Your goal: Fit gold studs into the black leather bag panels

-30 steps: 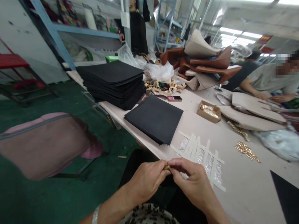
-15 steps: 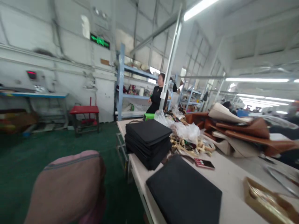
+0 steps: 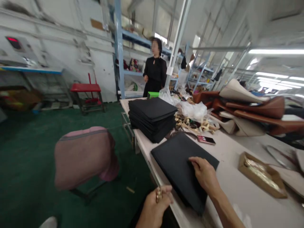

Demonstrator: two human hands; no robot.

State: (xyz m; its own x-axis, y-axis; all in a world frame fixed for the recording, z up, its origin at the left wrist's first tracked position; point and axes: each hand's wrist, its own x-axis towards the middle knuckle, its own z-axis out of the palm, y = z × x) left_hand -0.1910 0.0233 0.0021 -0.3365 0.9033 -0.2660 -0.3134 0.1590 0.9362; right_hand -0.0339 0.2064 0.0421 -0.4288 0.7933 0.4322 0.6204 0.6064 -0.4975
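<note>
Low at the table's near edge, my left hand (image 3: 155,205) has its fingers closed round a small gold-coloured metal fitting (image 3: 159,193). My right hand (image 3: 204,174) is over the black flat panel (image 3: 175,158), fingers bent and pressed together; whether they hold anything does not show. That panel lies at the table's edge, close to both hands. Behind it rises a neat stack of similar black pieces (image 3: 152,117).
An open cardboard box (image 3: 262,175) with gold-coloured contents lies at right on the pale table (image 3: 228,180). A phone (image 3: 206,139), strap scraps and plastic bags (image 3: 192,109) lie behind. Brown sheets (image 3: 256,104) are heaped farther back. A covered stool (image 3: 83,158) stands left; a person (image 3: 155,72) stands beyond.
The view has tilted down, and both my hands have come into sight. The left one holds the gold-coloured fitting, while the right is over the black panel.
</note>
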